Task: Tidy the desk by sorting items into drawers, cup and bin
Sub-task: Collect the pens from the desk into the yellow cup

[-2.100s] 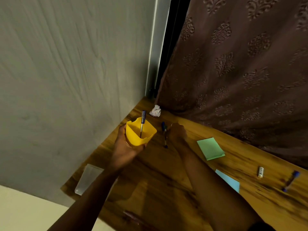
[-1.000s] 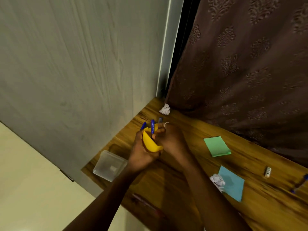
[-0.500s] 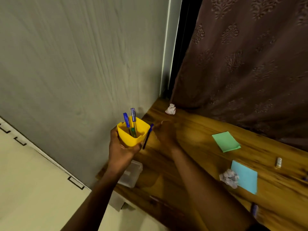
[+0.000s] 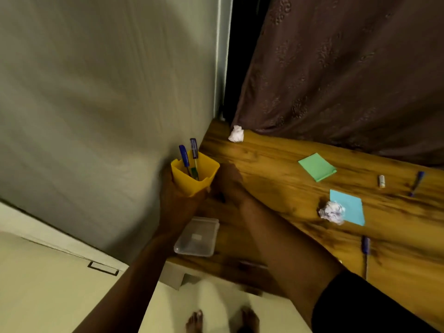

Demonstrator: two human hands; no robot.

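Nearest, a clear container [image 4: 195,237] is lying at the bench [image 4: 288,183] edge, and a near pen [image 4: 366,246] is waiting well to its right. Just beyond, the yellow cup [image 4: 194,176] — two pens [image 4: 185,159] standing in it — is being gripped from below by the left hand [image 4: 177,200] at the bench's left edge; whether anything is being held by the right hand [image 4: 230,183], just beside it, cannot be told. Further off, a crumpled ball [image 4: 331,211], a blue pad [image 4: 350,205], a green pad [image 4: 317,167], a white stick [image 4: 382,181], a far pen [image 4: 416,183] and a corner ball [image 4: 236,133] are lying unsorted — most of the job is judged undone.
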